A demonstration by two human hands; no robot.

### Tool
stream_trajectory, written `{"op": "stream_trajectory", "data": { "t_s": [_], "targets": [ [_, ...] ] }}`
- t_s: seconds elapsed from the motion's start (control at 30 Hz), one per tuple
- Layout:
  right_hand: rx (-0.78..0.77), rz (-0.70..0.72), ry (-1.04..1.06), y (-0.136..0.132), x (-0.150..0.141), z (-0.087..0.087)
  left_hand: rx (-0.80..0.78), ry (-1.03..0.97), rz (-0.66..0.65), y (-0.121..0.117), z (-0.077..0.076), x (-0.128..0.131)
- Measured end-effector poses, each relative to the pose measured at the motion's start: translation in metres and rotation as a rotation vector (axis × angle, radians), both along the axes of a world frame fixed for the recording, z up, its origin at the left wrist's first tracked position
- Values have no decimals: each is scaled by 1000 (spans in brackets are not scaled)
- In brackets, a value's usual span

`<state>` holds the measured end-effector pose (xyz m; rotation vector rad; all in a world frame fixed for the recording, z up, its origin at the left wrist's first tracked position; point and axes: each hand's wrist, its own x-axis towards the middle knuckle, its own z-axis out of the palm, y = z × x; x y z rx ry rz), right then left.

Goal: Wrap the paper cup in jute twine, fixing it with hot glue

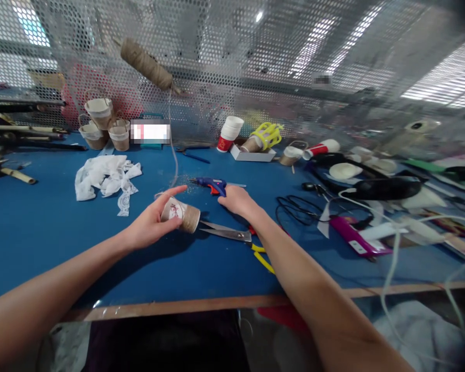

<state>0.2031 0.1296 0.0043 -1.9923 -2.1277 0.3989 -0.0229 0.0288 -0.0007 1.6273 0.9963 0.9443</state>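
Observation:
My left hand [149, 223] is wrapped round a paper cup [180, 214] lying on its side, its lower part covered in brown twine. A strand of twine [173, 150] runs from the cup up to a spool [147, 64] on the mesh wall. My right hand [238, 200] is closed on the handle of a blue glue gun [211, 183] resting on the blue table [42, 232]. Scissors with yellow handles [236, 237] lie between my forearms, under the right one.
White lace scraps [106, 178] lie to the left. Twine-wrapped cup baskets [103, 126] stand at the back left. Stacked paper cups [228, 133], a yellow object [269, 135], black cables [298, 209], a purple box [352, 235] and cluttered tools fill the right side.

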Motion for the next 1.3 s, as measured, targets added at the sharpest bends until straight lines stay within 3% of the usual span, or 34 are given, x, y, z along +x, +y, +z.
{"op": "stream_trajectory", "data": {
  "t_s": [0.3, 0.4, 0.47, 0.57, 0.67, 0.8, 1.3],
  "targets": [
    [97, -26, 458, -26, 11, 39, 91, 142, 23, 4, -5, -3],
    [-101, 42, 805, -38, 9, 43, 119, 160, 19, 4, -7, -2],
    [-172, 105, 867, -45, 5, 42, 161, 188, 30, 5, -7, -2],
    [-161, 218, 824, -58, -2, 39, 171, 215, 63, 6, -8, -4],
    [-152, 251, 643, -71, -5, 38, 133, 198, 101, 8, -10, -5],
    [-14, 279, 430, -81, -8, 37, 108, 143, 104, 10, -12, -5],
    [122, 383, 209, -89, -7, 28, 81, 138, 88, 11, -13, -5]
  ]
}}
